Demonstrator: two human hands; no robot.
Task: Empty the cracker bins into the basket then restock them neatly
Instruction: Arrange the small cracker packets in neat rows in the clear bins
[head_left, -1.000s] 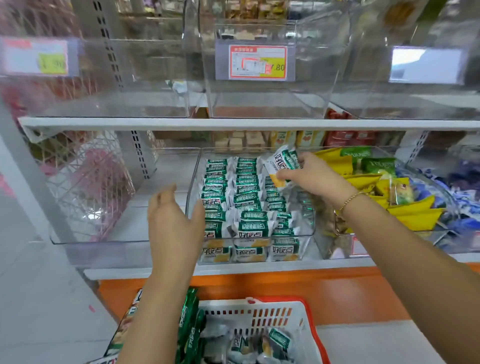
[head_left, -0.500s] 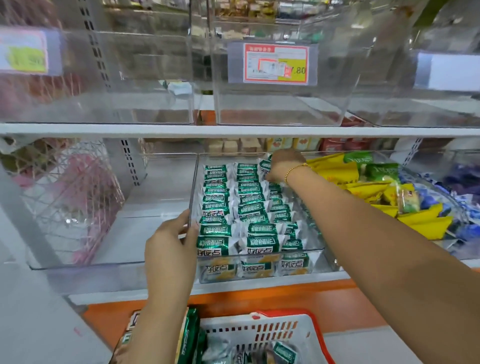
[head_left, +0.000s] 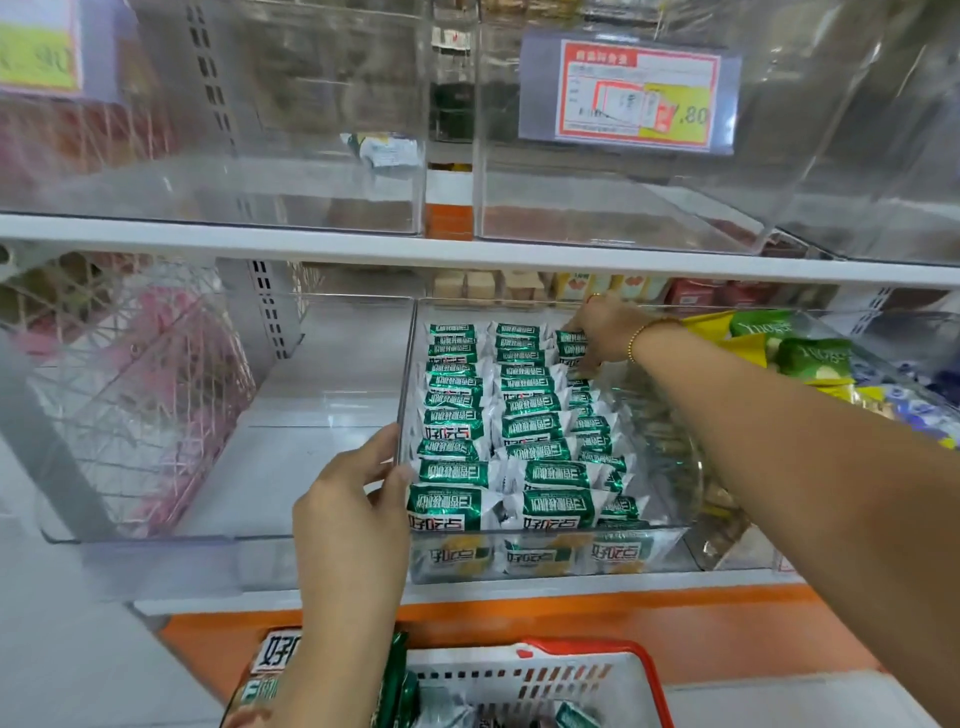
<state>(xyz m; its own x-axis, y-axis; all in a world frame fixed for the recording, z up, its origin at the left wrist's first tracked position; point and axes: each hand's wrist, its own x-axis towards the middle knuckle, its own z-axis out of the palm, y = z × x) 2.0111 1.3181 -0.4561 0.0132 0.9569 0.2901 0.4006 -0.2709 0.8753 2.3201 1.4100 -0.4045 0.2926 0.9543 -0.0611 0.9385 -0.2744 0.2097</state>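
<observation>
Gripping the clear cracker bin (head_left: 408, 384) by its near left wall with the left hand (head_left: 358, 499), likely to steady it, while tucking a green cracker packet (head_left: 570, 338) into the far right row with the right hand (head_left: 605, 332), fingers curled round it, above the basket (head_left: 597, 649).

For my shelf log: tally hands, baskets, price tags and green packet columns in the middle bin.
Hands: 2 (left hand, right hand)
Basket: 1
Price tags: 2
Packet columns: 3
Total: 8
</observation>
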